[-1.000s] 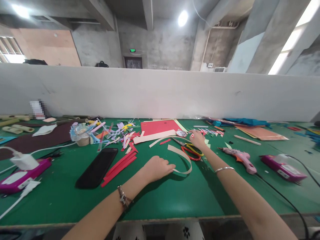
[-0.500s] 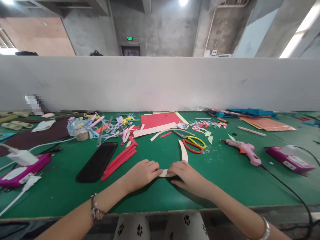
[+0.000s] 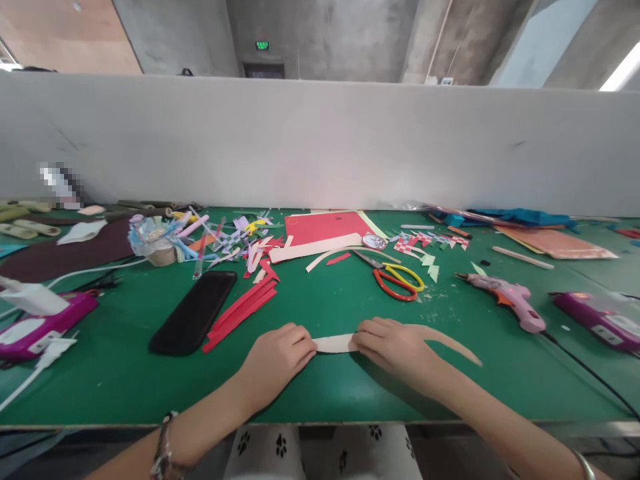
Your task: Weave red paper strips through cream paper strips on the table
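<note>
A long curved cream paper strip lies flat on the green table near the front edge, its tail running out to the right. My left hand has its fingers curled down on the strip's left end. My right hand presses on the strip a little further right, fingers closed together over it. Red-and-yellow scissors lie just beyond my right hand.
A black phone and red paper strips lie to the left. A pink glue gun with a cable and a purple device are on the right. Paper scraps, a red sheet and a white partition wall stand behind.
My right hand came back from the scissors to the strip. The strip, curled upward before, has been drawn flat between both hands with its tail pointing right. The view tilted down.
</note>
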Demonstrator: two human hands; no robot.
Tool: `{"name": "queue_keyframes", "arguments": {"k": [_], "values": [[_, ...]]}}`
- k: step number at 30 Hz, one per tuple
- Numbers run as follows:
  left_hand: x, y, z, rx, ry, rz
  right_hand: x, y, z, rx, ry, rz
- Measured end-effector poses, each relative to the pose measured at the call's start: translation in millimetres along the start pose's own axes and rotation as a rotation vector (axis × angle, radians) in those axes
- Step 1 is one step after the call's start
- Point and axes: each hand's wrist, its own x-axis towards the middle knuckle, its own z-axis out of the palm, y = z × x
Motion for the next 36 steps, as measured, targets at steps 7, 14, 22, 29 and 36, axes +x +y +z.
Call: {"name": "queue_keyframes", "arguments": {"k": [7, 14, 22, 29, 36], "values": [[4.0, 6.3, -3.2, -0.094, -0.114, -0.188, 15.2, -16.1, -1.9, 0.143, -0.049, 0.012], [2.6, 5.3, -8.7, -0.158, -0.171, -0.355, 34.4, -17.0, 7.0, 0.191, -0.027, -0.025], [6.9, 2.7, -8.3, -0.149, -0.232, -0.459, 39.0, -19.9, 8.8, 0.149, 0.027, 0.046], [3.6, 3.1, -4.9, -0.083, -0.242, -0.484, 42.3, -17.9, 11.2, 0.181, 0.040, 0.100], [3.4, 3.7, -4.7, -0.041, -0.238, -0.457, 45.1, -16.2, 8.9, 0.153, -0.004, 0.098]]}}
